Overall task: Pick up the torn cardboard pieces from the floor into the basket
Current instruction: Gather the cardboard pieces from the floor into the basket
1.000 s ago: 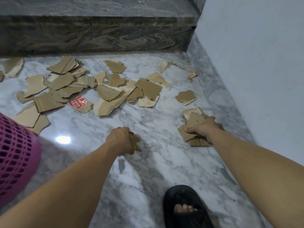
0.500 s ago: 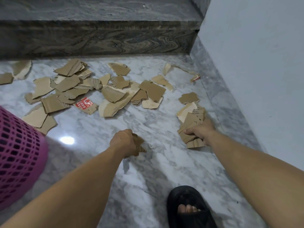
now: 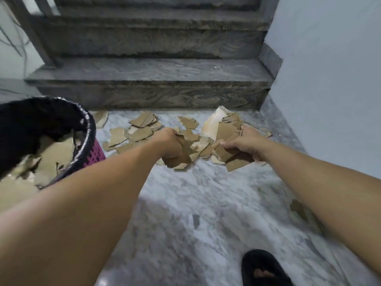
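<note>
My left hand (image 3: 171,144) is closed on a brown cardboard piece (image 3: 178,161), held above the marble floor. My right hand (image 3: 244,141) grips a thick bundle of torn cardboard (image 3: 225,129), also lifted off the floor. More torn cardboard pieces (image 3: 136,131) lie scattered on the floor behind both hands, near the bottom stair. The pink basket (image 3: 90,129), lined with a black bag, stands at the left and holds several cardboard pieces inside.
Dark stone stairs (image 3: 152,93) rise just behind the scattered pieces. A pale wall (image 3: 329,79) closes the right side. One loose cardboard scrap (image 3: 298,208) lies by my right forearm. My foot in a black sandal (image 3: 263,269) is at the bottom edge.
Both hands have lifted off the floor with cardboard in them. The view has tilted up, showing the stairs and the inside of the basket, which is now closer at the left.
</note>
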Motion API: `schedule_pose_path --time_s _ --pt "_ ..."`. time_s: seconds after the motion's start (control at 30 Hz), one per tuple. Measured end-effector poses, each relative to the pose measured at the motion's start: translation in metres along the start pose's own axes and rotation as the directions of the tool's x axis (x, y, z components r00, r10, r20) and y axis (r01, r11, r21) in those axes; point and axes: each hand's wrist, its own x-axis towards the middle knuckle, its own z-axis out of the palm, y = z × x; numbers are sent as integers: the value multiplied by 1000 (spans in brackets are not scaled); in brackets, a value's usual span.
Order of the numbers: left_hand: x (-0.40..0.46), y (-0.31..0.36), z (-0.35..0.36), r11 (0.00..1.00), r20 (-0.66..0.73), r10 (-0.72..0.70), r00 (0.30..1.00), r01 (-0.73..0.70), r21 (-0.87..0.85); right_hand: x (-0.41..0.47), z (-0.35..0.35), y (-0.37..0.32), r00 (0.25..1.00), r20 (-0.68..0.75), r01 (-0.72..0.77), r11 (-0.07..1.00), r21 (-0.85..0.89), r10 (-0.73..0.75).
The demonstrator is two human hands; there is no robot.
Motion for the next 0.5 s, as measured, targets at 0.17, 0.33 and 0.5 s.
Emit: schedule_pose_path --time_s 0.17,0.33,0.5 --pt "-48 -19 -116 981 -239 -47 970 0 -192 -35 35 -119 981 122 152 988 -20 -148" --pt "-113 -84 -204 954 -325 -246 913 170 -245 -75 100 -217 917 279 296 955 8 -286" --pt "-160 -165 -215 903 -317 -406 857 324 -281 -103 194 -252 861 378 357 934 29 -341"
